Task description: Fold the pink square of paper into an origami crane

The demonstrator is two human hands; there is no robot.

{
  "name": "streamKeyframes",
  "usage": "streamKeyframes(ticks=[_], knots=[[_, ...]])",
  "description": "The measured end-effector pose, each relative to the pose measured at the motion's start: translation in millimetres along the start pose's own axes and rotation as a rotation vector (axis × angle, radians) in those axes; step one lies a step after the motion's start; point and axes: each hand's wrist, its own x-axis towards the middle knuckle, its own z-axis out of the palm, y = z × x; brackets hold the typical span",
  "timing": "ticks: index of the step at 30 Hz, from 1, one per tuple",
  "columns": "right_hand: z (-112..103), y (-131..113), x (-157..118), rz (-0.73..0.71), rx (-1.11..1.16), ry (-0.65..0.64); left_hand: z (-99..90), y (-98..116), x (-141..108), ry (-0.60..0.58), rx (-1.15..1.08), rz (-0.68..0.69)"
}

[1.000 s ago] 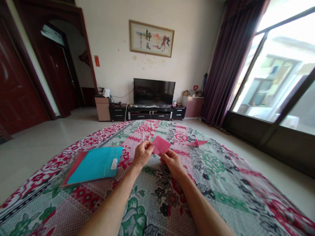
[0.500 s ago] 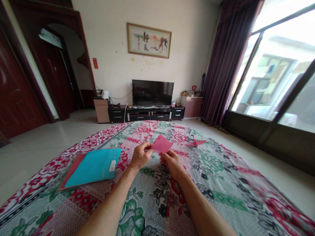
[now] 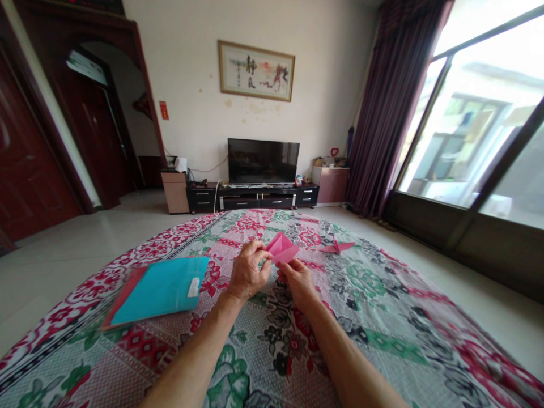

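A small folded pink sheet of origami paper [image 3: 285, 249] is held up over the table between my two hands. My left hand [image 3: 250, 271] pinches its left corner, and a flap on that side stands lifted, so the paper gapes in the middle. With thumb and fingers closed, my right hand [image 3: 296, 279] grips the lower corner. Beyond it to the right, a folded pink paper crane [image 3: 338, 247] lies on the cloth, apart from both hands.
A patterned tablecloth [image 3: 238, 340] covers the round table. On the left lies a clear packet of blue paper [image 3: 161, 289] with reddish sheets under it. A television [image 3: 263, 161] on a low black cabinet [image 3: 242, 202] stands beyond the table; a window is at right.
My left hand has turned and shifted slightly right, lifting a flap of the pink paper that lay flat before. My right hand has barely moved.
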Motion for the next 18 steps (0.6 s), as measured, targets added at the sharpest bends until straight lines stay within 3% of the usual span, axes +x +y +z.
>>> streamKeyframes(ticks=[5,12,18], knots=[[-3,0,1,0.012,0.045,-0.052,-1.1,3,2,-0.072,-0.130,-0.060],[-5,-2,0,0.051,0.020,-0.125,2.6,-4,0,-0.119,-0.410,-0.425],[-7,-2,1,0.055,0.020,-0.194,2.5,-10,1,-0.148,-0.581,-0.506]])
